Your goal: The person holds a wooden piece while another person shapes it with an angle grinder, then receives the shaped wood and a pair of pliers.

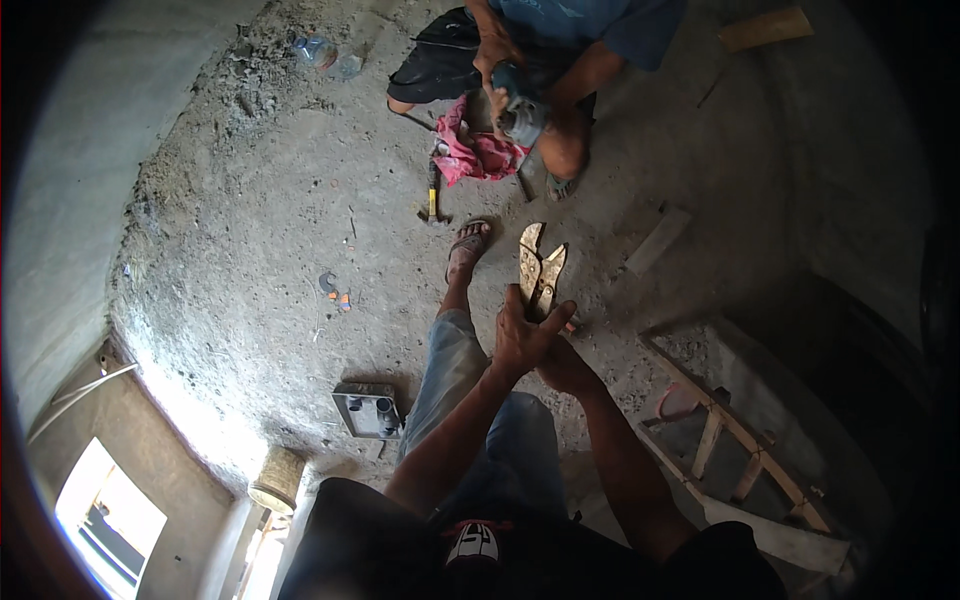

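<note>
A pair of worn, brassy locking pliers (541, 272) points away from me over the floor, its jaws spread apart. My left hand (516, 345) is closed around the pliers below the jaws. Close behind it, my right hand (567, 369) is closed at the handle end, its fingers mostly hidden. Across from me, a co-worker squats and holds an angle grinder (520, 108) in both hands. Beneath the grinder lies a red cloth (468, 150). A hammer (432, 195) with a yellow and black handle lies beside the cloth, near my sandalled foot.
A grey box (367, 411) with round dark openings sits left of my leg. A wooden ladder-like frame (755, 455) lies at the right. A bucket (277, 480) stands at lower left, and plastic bottles (316, 51) lie at upper left. Rubble lines the left wall.
</note>
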Motion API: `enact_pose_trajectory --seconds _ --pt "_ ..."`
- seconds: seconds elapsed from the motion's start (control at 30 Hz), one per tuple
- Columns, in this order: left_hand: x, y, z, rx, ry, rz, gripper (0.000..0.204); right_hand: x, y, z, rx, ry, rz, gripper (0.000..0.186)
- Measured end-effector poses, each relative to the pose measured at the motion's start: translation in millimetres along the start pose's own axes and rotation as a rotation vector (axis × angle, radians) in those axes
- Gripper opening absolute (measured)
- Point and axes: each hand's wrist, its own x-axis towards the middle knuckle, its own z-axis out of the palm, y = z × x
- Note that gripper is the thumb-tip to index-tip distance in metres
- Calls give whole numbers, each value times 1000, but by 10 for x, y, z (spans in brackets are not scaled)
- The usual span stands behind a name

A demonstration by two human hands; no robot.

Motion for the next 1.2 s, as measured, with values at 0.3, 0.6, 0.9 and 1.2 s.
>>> enact_pose_trajectory --seconds 0.3,0.6,0.9,1.2 --pt "129 -18 -141 -38 36 -66 62 100 -139 65 50 -20 52 45" --pt "169 -31 -192 -56 107 219 32 204 -237 65 120 -57 29 45" --pt "262 -41 -290 4 55 60 37 257 -325 148 209 -19 -6 44" --pt "317 68 -323 33 25 4 65 260 -445 84 284 -22 59 47"
